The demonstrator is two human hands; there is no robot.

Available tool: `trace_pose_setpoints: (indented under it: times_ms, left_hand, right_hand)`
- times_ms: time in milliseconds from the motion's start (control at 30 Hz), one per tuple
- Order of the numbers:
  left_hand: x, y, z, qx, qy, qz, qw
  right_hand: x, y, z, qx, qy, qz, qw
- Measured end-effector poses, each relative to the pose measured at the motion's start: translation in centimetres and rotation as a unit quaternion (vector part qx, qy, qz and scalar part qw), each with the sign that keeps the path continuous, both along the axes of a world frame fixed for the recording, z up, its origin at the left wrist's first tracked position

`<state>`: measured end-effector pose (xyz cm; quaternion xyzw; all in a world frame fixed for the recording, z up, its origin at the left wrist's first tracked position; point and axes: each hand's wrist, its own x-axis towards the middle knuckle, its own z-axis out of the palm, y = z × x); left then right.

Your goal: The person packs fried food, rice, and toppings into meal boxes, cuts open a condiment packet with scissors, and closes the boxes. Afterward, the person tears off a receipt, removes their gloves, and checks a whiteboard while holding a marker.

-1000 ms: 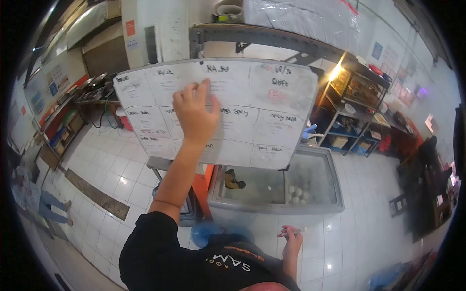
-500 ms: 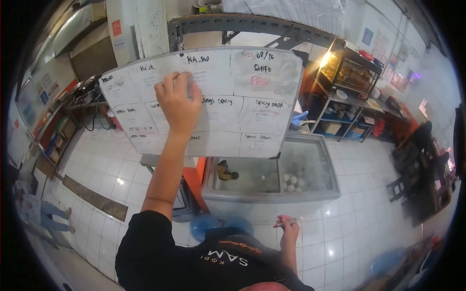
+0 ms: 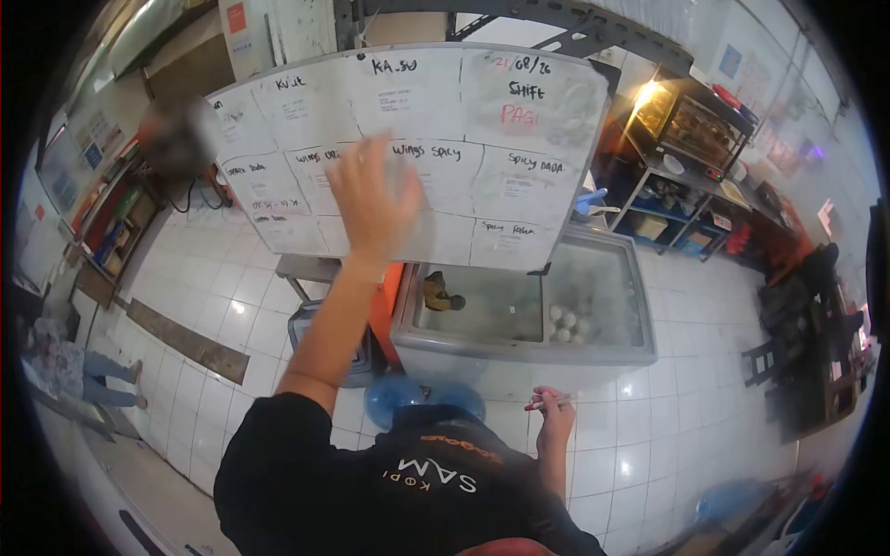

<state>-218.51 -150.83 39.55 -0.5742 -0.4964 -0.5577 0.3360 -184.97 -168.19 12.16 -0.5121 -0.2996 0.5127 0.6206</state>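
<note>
My left hand [image 3: 373,206] is raised in front of the whiteboard [image 3: 417,232], fingers spread and a little blurred, with nothing visible in it. The board is ruled into boxes with handwritten black words, a date, "PAGI" in red and small printed labels. Behind my left hand, part of the middle row of boxes is hidden. Lower down on the right, my right hand [image 3: 554,419] is closed around a slim marker [image 3: 562,399] with a red end, held away from the board.
Below the board stands a chest freezer [image 3: 519,350] with glass lids and pale round items inside. Right of it is a metal shelf [image 3: 654,215] under a lit display cabinet [image 3: 695,134]. Blue rounded objects [image 3: 394,400] sit by the freezer. A person [image 3: 107,378] is at far left.
My left hand has come off the upper part of the board, moving lower with its fingers spreading. The view has tilted so the board sits higher. My right hand still holds the marker.
</note>
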Motion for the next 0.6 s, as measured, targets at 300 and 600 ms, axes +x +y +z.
trace_pose_setpoints:
  times_ms: [300,600]
  left_hand:
    - [4.0,1.8,-7.2,-0.033,-0.135,-0.058,0.989]
    - [3.5,2.4,-6.4,-0.042,-0.108,-0.067,0.991]
  right_hand:
    - [-0.1,0.0,0.0,-0.029,0.012,0.001,0.999]
    - [0.2,-0.5,0.0,-0.016,0.005,-0.043,0.999]
